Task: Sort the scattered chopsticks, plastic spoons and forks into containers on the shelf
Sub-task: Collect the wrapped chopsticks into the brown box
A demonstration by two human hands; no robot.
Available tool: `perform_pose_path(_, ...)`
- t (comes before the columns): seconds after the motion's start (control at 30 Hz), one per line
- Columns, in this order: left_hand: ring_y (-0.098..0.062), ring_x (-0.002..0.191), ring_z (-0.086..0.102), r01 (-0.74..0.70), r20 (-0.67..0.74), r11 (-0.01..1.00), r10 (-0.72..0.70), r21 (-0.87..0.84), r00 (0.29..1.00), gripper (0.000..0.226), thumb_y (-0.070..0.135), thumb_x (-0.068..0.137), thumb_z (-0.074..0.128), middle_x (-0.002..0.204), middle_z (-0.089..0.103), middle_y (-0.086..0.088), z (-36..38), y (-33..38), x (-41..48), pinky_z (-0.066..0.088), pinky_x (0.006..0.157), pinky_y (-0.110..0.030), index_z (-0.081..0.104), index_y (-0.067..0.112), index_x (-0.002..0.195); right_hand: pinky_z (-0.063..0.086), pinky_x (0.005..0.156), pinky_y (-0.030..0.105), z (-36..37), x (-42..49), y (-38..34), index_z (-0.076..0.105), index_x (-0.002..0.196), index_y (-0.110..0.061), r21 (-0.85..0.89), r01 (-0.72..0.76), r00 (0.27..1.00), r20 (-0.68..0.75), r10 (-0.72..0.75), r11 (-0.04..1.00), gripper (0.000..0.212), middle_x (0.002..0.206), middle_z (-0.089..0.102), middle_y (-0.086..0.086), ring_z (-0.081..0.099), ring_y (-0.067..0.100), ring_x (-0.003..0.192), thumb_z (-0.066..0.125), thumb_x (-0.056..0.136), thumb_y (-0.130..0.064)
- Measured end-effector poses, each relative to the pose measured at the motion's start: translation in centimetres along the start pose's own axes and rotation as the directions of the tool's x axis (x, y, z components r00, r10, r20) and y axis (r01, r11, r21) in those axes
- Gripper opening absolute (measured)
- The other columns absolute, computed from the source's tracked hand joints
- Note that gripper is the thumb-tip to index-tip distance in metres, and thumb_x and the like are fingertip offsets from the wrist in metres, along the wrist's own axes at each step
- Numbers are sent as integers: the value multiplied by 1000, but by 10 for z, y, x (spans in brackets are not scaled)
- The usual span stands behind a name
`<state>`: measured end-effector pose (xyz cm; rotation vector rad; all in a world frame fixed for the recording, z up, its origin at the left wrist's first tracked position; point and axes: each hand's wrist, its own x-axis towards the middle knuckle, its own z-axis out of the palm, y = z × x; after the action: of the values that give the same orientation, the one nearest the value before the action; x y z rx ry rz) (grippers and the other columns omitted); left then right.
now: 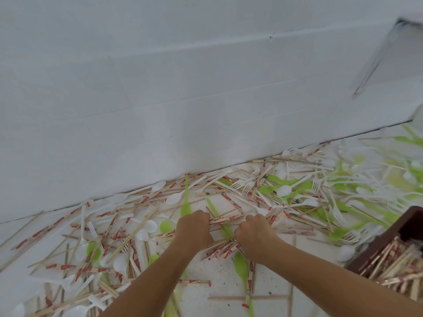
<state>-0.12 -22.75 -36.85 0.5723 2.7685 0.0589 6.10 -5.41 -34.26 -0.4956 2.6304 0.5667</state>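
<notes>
From the head camera: a person reaches with both bare arms into a litter of disposable cutlery strewn over a white tiled surface (229, 284) at the foot of a white tiled wall (160, 88). The left hand (194, 229) and right hand (255, 236), close together, each curl their fingers round a bunch of chopsticks (226, 219) in red-printed paper sleeves, which lies across the gap between the two fists. More chopsticks lie loose on all sides, mixed with white spoons (285, 190), white forks (248, 186) and green spoons (241, 264), thickest along the wall and off to the right. At the right edge a dark wooden box (409, 227) holds a heap of sleeved chopsticks, well apart from the hands.
</notes>
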Motion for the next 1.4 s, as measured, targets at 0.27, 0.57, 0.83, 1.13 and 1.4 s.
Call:
perform_pose_path(0.27,-23,110,54,92,-99,993,-84,69,991,25,12,92,53,99,57,2,-28,-7,2,52,86,-37,65,19,112,41,82,40,-17,-22,12,62,108,-14,20,-47,999,7,46,999,16,98,66,5,42,27,111,53,97,-23)
perform_pose_path(0.57,-23,119,59,85,21,911,-102,403,995,31,10,93,52,115,67,-1,-78,-20,-19,38,106,-45,67,19,118,39,57,28,-78,-53,40,61,87,-11,96,-152,955,272,121,984,16,81,55,-2,55,17,68,47,91,-4)
perform_pose_path(0.83,-20,110,68,68,-7,823,-77,564,997,30,8,94,57,116,69,6,-135,-28,-38,42,79,-31,69,23,117,43,71,30,-107,-74,49,63,105,-17,-116,-265,918,274,287,957,20,90,55,-4,55,19,83,48,98,-7)
perform_pose_path(1.13,-24,62,63,219,171,531,-137,-818,976,23,-5,96,45,81,69,-11,-105,-83,-57,52,59,-33,59,6,110,33,50,26,-59,-87,61,56,94,-7,926,-371,867,320,381,67,16,70,58,9,46,19,53,44,92,2)
perform_pose_path(1.4,-21,59,47,-224,-214,-48,-151,-974,965,19,30,98,67,71,51,-3,-91,-50,-114,41,56,-32,60,18,84,19,47,32,-63,-76,-7,52,71,-9,568,476,846,-89,526,-671,24,61,41,11,29,17,50,45,72,14)
